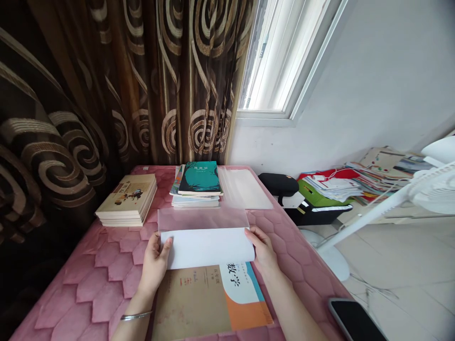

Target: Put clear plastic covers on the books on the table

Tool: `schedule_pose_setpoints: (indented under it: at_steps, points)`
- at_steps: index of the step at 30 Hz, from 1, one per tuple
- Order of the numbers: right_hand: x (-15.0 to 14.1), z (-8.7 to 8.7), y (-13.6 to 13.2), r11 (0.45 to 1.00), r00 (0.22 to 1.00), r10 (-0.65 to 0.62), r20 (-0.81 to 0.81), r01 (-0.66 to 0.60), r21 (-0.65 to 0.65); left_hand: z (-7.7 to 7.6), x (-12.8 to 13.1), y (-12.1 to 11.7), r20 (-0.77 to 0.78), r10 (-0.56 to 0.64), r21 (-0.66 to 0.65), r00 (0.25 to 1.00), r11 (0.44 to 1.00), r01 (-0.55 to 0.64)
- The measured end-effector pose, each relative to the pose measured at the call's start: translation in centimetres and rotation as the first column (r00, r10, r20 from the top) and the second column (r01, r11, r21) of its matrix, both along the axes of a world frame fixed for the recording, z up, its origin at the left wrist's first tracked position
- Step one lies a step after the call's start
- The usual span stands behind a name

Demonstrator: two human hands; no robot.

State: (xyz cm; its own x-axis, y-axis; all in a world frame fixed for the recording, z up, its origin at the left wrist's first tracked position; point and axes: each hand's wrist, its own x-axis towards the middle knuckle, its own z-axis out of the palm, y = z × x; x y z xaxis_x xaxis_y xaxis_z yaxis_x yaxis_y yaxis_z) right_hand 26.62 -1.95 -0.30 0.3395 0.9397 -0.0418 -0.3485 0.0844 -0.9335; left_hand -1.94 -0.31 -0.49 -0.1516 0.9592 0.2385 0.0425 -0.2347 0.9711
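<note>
book — top hidden by white sheet; phone — cut off below

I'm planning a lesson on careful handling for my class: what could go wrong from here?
The left hand and right hand hold the white sheet at opposite sides; uneven pulling might crease it.
The sheet hides part of the textbook, so a bent corner underneath could go unnoticed.
The phone seems to lie at the edge of the pink padded surface, so a knock might send it off.
</note>
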Motion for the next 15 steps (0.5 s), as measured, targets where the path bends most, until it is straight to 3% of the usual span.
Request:
schedule_pose_setpoints:
  at_steps: [9,15]
  points:
    - [0.2,-0.04,-0.12,0.999,0.999,0.03,-0.04,-0.029,0.031,0.15,-0.11,-0.16,-0.035,-0.021,-0.013,0.999,1.0,0.02]
    - [0.02,0.42,-0.15,0.999,0.998,-0.016,-0.06,0.018,0.028,0.25,-0.03,-0.25,-0.045,-0.004,0.015,0.999,1.0,0.005]
